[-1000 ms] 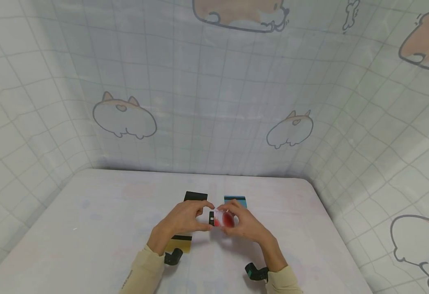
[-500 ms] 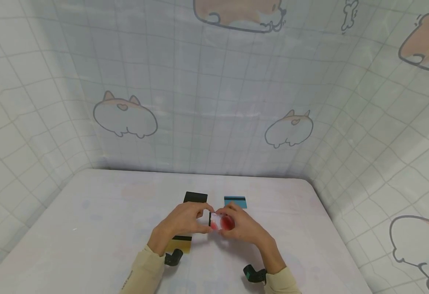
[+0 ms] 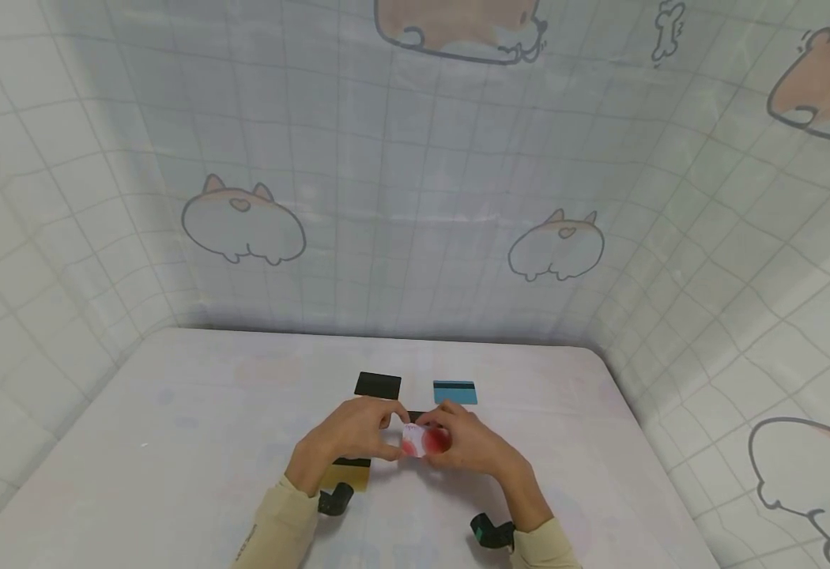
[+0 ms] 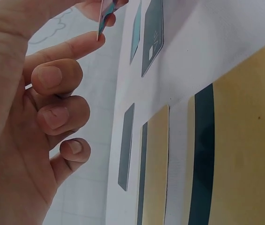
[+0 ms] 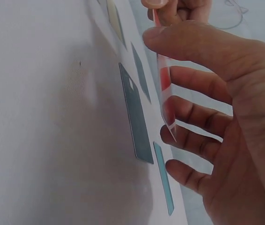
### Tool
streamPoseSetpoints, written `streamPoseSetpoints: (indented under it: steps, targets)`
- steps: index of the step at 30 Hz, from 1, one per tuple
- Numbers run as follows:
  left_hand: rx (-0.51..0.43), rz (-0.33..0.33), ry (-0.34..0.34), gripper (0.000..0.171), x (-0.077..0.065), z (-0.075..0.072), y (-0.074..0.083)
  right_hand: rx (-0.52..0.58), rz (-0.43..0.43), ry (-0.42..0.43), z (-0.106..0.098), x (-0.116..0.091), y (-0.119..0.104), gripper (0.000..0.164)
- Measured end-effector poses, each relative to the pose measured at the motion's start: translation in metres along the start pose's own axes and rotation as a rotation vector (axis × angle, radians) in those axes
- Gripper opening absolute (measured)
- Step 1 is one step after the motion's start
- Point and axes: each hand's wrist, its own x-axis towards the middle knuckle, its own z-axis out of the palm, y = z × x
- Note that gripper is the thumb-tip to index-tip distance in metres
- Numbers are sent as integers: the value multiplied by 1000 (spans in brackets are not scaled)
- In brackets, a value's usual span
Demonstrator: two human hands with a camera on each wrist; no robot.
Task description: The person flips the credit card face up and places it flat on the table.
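Both hands hold one thin white card (image 3: pixel 425 440) with red round patches, tilted above the table. My left hand (image 3: pixel 360 431) pinches its left end between thumb and index finger; in the left wrist view the index fingertip (image 4: pixel 97 40) meets the card's edge, and the other fingers curl loosely. With thumb and fingers my right hand (image 3: pixel 473 442) grips the right end. In the right wrist view the card (image 5: pixel 165 89) is seen nearly edge-on, the thumb over its near side. Partly hidden behind it lies a dark card (image 3: pixel 416 416) on the table.
A black card (image 3: pixel 378 386) lies at the back left and a blue striped card (image 3: pixel 455 392) at the back right. One gold card (image 3: pixel 347 476) sits below the left wrist; another gold card (image 4: pixel 156 164) shows in the left wrist view. Patterned curtains surround the white table (image 3: pixel 194 442).
Both hands have come slightly toward the person with the red-and-white card. More of the dark card's far edge and of the black and blue cards now shows beyond the hands.
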Motion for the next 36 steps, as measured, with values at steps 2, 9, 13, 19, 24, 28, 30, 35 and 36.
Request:
streamPoseSetpoints:
  steps: [2,9,13,19,24,28,30,35,36]
  targets:
    - [4,-10,-12,44,0,1,-1,3,7,-9,-1,-1,1,49]
    - [-1,-38,-52,42,-2,1,-2,-5,0,-36,-2,-2,5,47]
    - [-11,-63,-93,42,-2,4,-1,7,0,-60,0,-2,7,45]
    - [15,-124,-154,42,-1,9,3,-11,30,-91,4,-2,8,43]
    - [29,-155,-179,40,0,16,6,-11,45,-101,4,-4,7,42]
    - [26,-155,-172,37,-2,18,12,-20,35,-96,5,-7,7,44]
    - [28,-154,-167,36,-3,18,15,-29,36,-95,5,-8,8,45]
    - [34,-163,-161,37,-6,20,20,-47,63,-98,5,-12,10,46]
    - [35,-164,-159,38,-6,21,20,-49,65,-97,5,-13,10,46]
